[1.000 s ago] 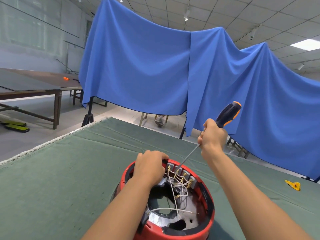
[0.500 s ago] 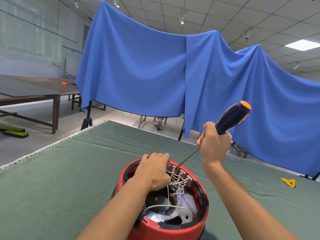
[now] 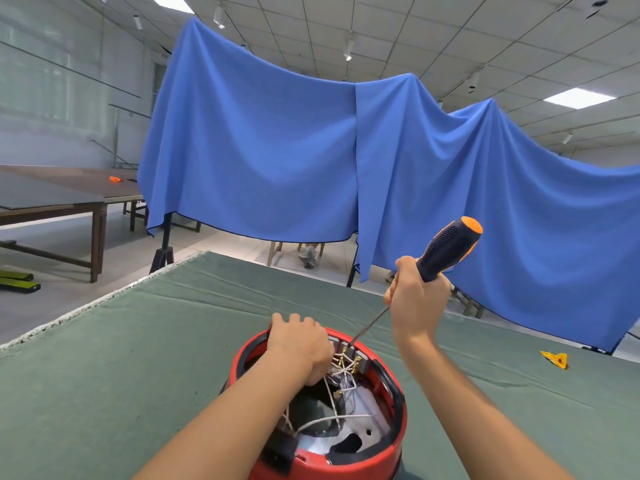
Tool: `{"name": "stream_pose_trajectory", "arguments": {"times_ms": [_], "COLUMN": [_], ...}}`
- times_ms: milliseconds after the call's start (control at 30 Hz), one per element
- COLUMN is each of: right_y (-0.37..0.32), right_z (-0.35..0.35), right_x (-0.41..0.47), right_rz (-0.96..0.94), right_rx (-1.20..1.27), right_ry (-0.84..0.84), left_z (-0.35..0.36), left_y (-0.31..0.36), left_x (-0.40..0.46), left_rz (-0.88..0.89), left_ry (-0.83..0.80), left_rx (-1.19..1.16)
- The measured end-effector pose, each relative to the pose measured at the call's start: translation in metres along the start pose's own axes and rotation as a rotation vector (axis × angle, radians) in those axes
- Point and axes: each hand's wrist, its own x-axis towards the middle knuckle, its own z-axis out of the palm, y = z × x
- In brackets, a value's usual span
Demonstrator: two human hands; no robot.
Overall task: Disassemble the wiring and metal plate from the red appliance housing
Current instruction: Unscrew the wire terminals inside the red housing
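Red plastic forms the one appliance housing (image 3: 388,448), set on the green desk (image 3: 121,375) near its front edge. Its far rim is gripped by the left hand (image 3: 299,344), fingers curled. One screwdriver (image 3: 446,249) is clenched in the raised right hand (image 3: 415,299), its tip placed at the white wiring (image 3: 341,367) above one metal plate (image 3: 367,415).

workshop hall | long wooden tables (image 3: 52,202) | blue cloth backdrop (image 3: 311,150)
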Motion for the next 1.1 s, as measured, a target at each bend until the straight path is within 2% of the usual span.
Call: {"name": "stream_pose_trajectory", "arguments": {"times_ms": [200, 300, 367, 433, 533, 700, 1100], "right_y": [-0.005, -0.007, -0.007, -0.006, -0.002, 0.005, 0.005], "right_z": [0.004, 0.009, 0.012, 0.014, 0.013, 0.013, 0.019], "right_x": [0.001, -0.001, -0.003, -0.004, -0.004, -0.008, -0.023], "right_rz": [0.046, 0.080, 0.083, 0.085, 0.090, 0.091, -0.034], "right_rx": [0.051, 0.136, 0.144, 0.141, 0.167, 0.180, 0.076], "right_ry": [0.032, 0.042, 0.035, 0.036, 0.046, 0.068, 0.038], "left_z": [0.006, 0.010, 0.013, 0.015, 0.017, 0.027, 0.028], "left_y": [-0.007, -0.014, -0.017, -0.016, -0.012, -0.011, -0.010], "left_x": [-0.010, -0.009, -0.005, 0.003, 0.014, 0.017, 0.014], "left_rz": [-0.076, -0.110, -0.150, -0.189, -0.220, -0.139, -0.141], "left_ry": [0.200, 0.289, 0.250, 0.127, 0.044, 0.148, 0.182], "left_rx": [-0.015, -0.206, -0.412, -0.485, -0.415, -0.242, -0.241]}}
